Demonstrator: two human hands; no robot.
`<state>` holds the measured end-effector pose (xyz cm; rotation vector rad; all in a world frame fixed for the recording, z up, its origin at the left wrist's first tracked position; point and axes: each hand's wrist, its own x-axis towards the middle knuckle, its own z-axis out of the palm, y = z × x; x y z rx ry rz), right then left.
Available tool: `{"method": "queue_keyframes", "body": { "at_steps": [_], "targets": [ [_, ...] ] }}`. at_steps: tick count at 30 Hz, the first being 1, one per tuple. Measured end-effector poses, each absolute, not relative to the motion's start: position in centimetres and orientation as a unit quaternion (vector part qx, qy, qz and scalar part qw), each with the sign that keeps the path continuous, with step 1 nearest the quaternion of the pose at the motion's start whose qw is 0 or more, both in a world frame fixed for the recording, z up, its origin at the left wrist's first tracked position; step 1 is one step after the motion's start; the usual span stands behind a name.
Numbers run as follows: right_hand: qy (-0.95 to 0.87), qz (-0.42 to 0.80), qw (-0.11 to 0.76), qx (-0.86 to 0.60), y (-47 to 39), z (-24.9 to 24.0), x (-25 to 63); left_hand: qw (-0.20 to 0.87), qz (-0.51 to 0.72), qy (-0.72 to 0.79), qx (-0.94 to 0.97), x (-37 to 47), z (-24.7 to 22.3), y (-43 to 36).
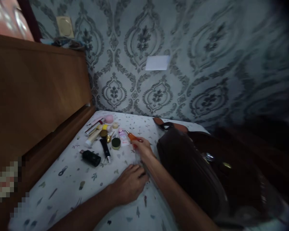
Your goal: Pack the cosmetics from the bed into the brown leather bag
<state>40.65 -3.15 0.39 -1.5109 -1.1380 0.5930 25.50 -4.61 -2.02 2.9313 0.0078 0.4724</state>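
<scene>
My right hand [144,148] is closed on a slim orange tube [132,136] with a narrow pale tip, held just above the sheet. Right beside that tip lies a white-and-pink squeeze tube [123,137]. My left hand [131,183] rests palm down on the sheet, nearer to me, its fingers slightly bent and nothing visible in them. Left of my hands lie a round dark-lidded jar [116,143], a black tube with a silver cap [106,150] and a black bottle [91,158] on its side. Behind them several small cosmetics cluster, including a beige tube [93,138] and a pink sponge-like piece [109,119].
A dark brown bag [183,160] with metal fittings lies close along my right forearm. On the left stands a wooden cabinet [38,83]. The patterned sheet [69,186] reaches back to a wallpapered wall [135,83], which bears a white rectangle [157,63].
</scene>
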Motion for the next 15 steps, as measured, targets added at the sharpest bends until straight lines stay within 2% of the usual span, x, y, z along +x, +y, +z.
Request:
{"method": "queue_keyframes", "body": {
  "at_steps": [4, 7, 9, 12, 15],
  "targets": [
    [-0.326, 0.341, 0.696, -0.541, -5.0, 3.4, 38.2, 0.105, 0.19, -0.015, 0.976, 25.5, -2.6, -4.7],
    [-0.279, 0.397, 0.743, -0.46, -8.3, 7.6, 36.9, 0.136, 0.235, -0.029, 0.962, 25.6, -2.7, -4.6],
    [-0.224, 0.486, 0.771, -0.344, -11.2, 11.0, 37.0, 0.177, 0.267, -0.029, 0.947, 25.7, -2.0, -4.7],
    [-0.25, 0.458, 0.789, -0.324, -15.5, 15.5, 39.1, 0.211, 0.317, -0.027, 0.924, 26.0, 0.6, -5.4],
    [-0.298, 0.375, 0.783, -0.397, -18.8, 18.0, 43.0, 0.173, 0.356, -0.038, 0.918, 27.1, 4.1, -6.8]
  ]
}}
